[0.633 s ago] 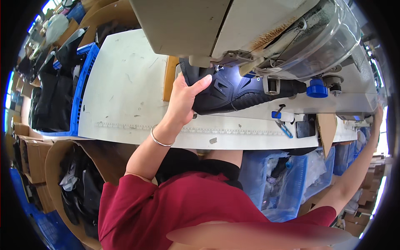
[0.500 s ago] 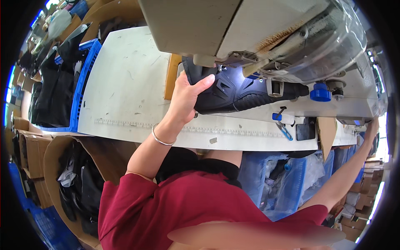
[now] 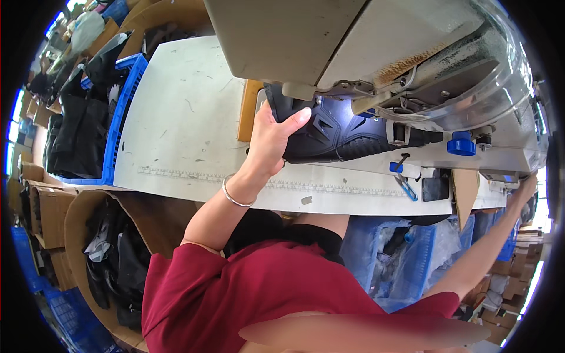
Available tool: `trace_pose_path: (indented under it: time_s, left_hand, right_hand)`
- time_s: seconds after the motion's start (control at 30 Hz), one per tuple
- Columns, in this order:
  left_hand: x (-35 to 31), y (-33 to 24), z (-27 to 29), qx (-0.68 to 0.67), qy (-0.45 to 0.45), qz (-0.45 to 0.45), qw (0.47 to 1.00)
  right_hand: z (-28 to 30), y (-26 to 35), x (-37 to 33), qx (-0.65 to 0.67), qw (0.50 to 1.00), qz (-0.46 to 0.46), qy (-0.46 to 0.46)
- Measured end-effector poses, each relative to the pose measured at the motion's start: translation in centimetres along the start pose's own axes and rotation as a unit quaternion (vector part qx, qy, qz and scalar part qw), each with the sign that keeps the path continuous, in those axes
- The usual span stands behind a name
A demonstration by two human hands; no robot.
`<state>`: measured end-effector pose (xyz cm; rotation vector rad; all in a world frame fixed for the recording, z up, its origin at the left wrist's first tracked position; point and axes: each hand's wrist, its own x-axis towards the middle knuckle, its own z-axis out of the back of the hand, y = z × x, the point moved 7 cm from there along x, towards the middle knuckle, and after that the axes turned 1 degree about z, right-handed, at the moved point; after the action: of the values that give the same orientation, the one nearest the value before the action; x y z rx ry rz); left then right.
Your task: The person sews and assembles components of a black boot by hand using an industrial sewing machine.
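Observation:
A black boot upper [image 3: 318, 132] with cut-out shapes and ribbed panels lies under the head of a large sewing machine [image 3: 347, 47], lit by a small lamp. My left hand [image 3: 276, 132] grips its left end, thumb on top, the other fingers hidden beneath. A bracelet [image 3: 234, 197] circles my left wrist. My right arm stretches out to the far right, where my right hand [image 3: 531, 181] is at the right end of the machine. Its fingers are hidden there.
Black boot parts fill a blue crate [image 3: 125, 117] at left and a cardboard box [image 3: 76, 235] below it. Near the white table's [image 3: 176, 117] front edge lie thread snips [image 3: 406, 187] and a dark phone [image 3: 435, 188]. Blue lined bins [image 3: 360, 247] stand under the table.
The whole view has shifted slightly, with the machine appearing farther right. My left hand keeps its grip on the boot upper, and my right arm stays stretched out.

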<state>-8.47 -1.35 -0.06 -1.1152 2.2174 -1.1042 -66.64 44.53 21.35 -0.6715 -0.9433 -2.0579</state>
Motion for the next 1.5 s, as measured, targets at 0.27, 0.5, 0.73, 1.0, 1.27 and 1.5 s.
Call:
trace_pose_path:
  time_s: [0.27, 0.5, 0.73, 1.0, 1.27, 1.5]
  left_hand:
    - [0.0, 0.2, -0.6, -0.003, 0.023, -0.001, 1.000]
    - [-0.1, -0.2, -0.1, 0.022, -0.003, -0.005, 1.000]
    - [-0.1, 0.2, -0.2, 0.015, -0.010, 0.001, 1.000]
    - [0.2, 0.6, -0.3, 0.008, -0.003, 0.017, 1.000]
    - [1.1, -0.2, 3.2, 0.165, -0.012, 0.011, 0.986]
    - [7.0, -6.0, 3.1, 0.657, 0.062, -0.371, 0.653]
  right_hand:
    - [3.5, -4.3, -1.3, 0.175, 0.948, -0.189, -0.189]
    - [-2.7, 2.4, -5.7, -0.059, 0.986, 0.000, -0.157]
    - [2.6, -5.1, -0.2, 0.104, 0.952, -0.224, -0.184]
    - [-2.9, 2.0, -3.6, 0.110, 0.954, -0.094, -0.262]
    - [-3.8, 8.3, -11.8, 0.137, 0.913, -0.147, -0.356]
    - [-20.3, 48.8, -25.7, -0.006, 0.927, 0.375, -0.019]
